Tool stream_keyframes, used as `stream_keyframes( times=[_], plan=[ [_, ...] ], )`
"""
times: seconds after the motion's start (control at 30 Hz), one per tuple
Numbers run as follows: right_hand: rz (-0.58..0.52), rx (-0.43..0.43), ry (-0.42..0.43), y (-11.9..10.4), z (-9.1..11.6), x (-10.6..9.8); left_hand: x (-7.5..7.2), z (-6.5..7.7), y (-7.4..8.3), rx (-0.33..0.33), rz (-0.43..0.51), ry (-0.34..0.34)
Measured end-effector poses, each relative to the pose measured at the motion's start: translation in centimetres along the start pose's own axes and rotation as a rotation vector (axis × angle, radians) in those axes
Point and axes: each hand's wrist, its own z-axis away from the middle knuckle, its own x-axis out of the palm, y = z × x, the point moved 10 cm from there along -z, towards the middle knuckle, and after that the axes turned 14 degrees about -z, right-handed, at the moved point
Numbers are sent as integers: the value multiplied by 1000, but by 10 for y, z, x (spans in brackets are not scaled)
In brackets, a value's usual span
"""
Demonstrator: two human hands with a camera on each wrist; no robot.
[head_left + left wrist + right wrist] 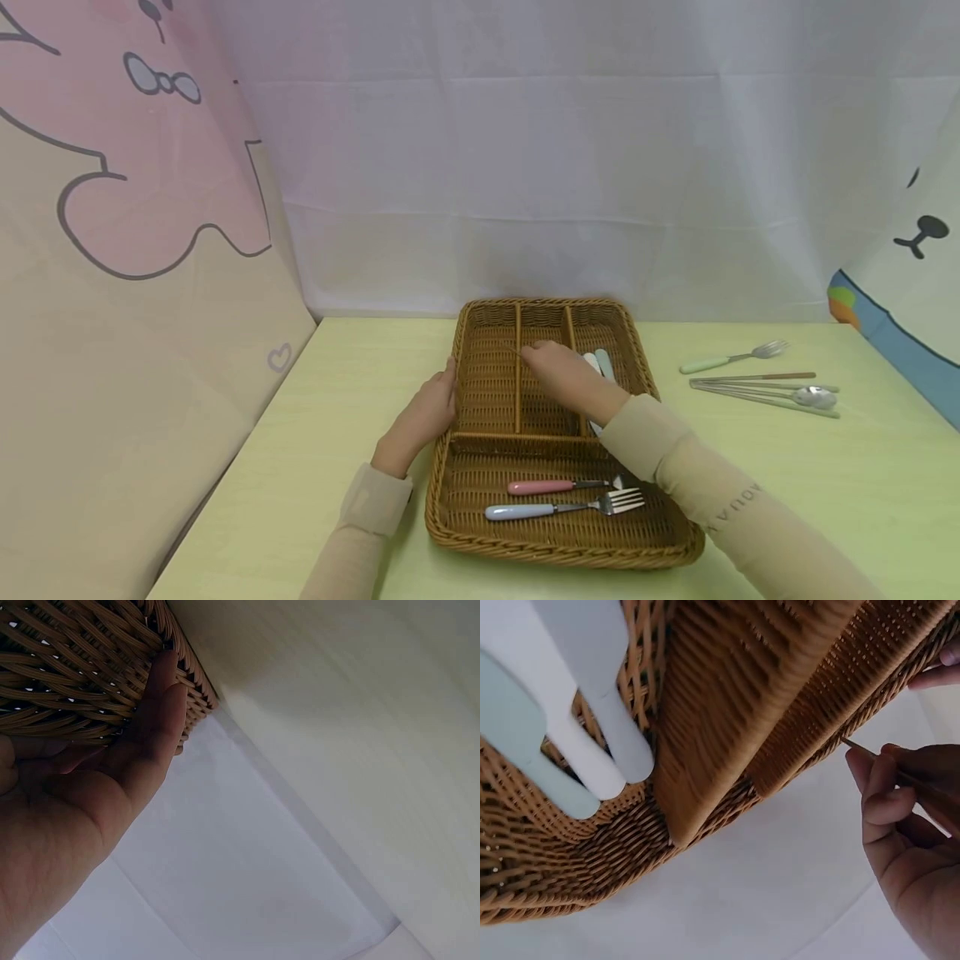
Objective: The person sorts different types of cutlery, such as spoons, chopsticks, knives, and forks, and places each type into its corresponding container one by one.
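Observation:
A wicker basket (517, 437) with several compartments stands on the table. My left hand (427, 408) rests its extended fingers (161, 712) against the basket's outer left wall. Over the middle compartment, my right hand (566, 375) pinches a thin brown stick (859, 747), which looks like a chopstick; its tip pokes out past the fingertips. White, mint and grey-blue knives (592, 761) lie in the right compartment, partly hidden by my right arm in the head view. The front compartment holds a blue-handled fork (525, 511) and a pink-handled utensil (542, 486), its head partly covered by my sleeve.
Right of the basket lie a green-handled fork (708, 364), several chopsticks (738, 389) with metal shafts and coloured ends, and a spoon (813, 397) among them. A white curtain (525, 192) hangs behind the table, with printed cloths at both sides.

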Motion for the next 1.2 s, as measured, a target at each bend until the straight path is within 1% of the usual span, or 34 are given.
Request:
stream_keyframes(
  times=[0.13, 0.23, 0.33, 0.4, 0.57, 0.7, 0.83, 0.97, 1.1, 1.2],
  plan=[
    [-28, 33, -23, -4, -6, 7, 2, -1, 0, 5, 5, 1],
    [-38, 81, -72, -5, -11, 14, 2, -1, 0, 5, 8, 3],
    [-23, 120, -124, -6, -14, 21, 1, -1, 1, 3, 7, 3],
    [-10, 117, -134, -7, -16, 24, 0, -1, 0, -2, 3, 0],
    [23, 75, -116, -10, -17, 28, 0, 0, 0, -7, 2, 4],
    [18, 81, -129, -9, -16, 31, 0, 1, -1, -9, 6, 1],
    [-3, 89, -120, -9, -15, 31, 0, 1, -1, -8, 4, 2],
    [-1, 94, -115, -10, -15, 31, 0, 0, -1, -9, 8, 4],
    [0, 92, -138, -12, -16, 33, 0, 0, 0, -8, 16, 1],
    [-12, 85, -177, -15, -16, 37, -1, 0, 0, -8, 13, 2]
  ],
)
